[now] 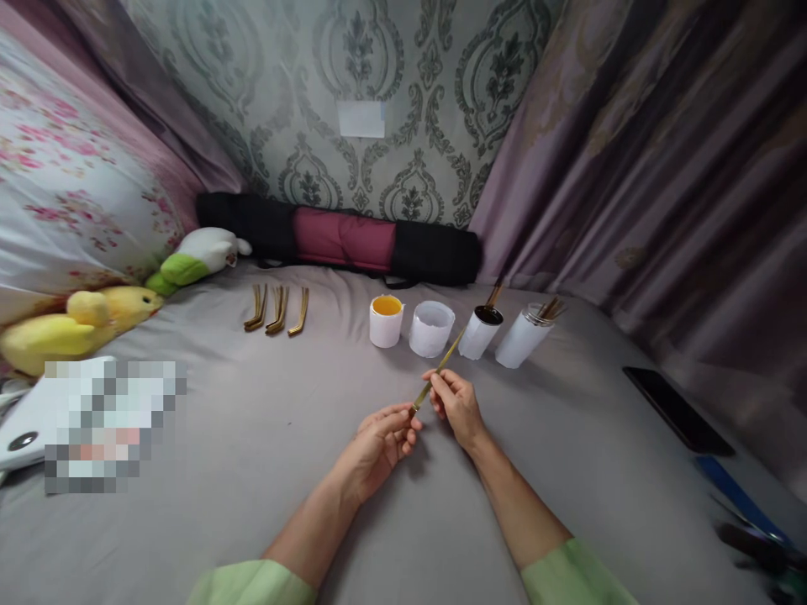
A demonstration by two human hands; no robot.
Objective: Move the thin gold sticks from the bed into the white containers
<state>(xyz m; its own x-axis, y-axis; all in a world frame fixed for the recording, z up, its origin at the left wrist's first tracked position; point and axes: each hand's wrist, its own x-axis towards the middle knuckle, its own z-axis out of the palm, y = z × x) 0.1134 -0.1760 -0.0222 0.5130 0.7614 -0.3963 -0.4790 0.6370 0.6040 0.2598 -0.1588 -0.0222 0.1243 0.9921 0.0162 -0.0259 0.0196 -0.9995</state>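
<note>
My left hand (382, 445) pinches the near end of thin gold-brown sticks (449, 353), perhaps a few lying together. Just above it, my right hand (459, 407) grips the same sticks with thumb and fingertips. They slant up and to the right, their far end in front of a white-wrapped cup with a dark inside (480, 334). Farther left on the sheet lie three small bundles of bent gold-brown sticks: a left bundle (255, 309), a middle bundle (277, 311) and a right bundle (300, 313).
Beyond my hands stand a cup with yellow inside (385, 323), a whitish cup (431, 332) and a tilted white-wrapped jar of sticks (522, 338). A black phone (677, 410) and blue strip (744, 500) lie right. Plush toys (81, 323) and a long bag (344, 237) border the grey sheet.
</note>
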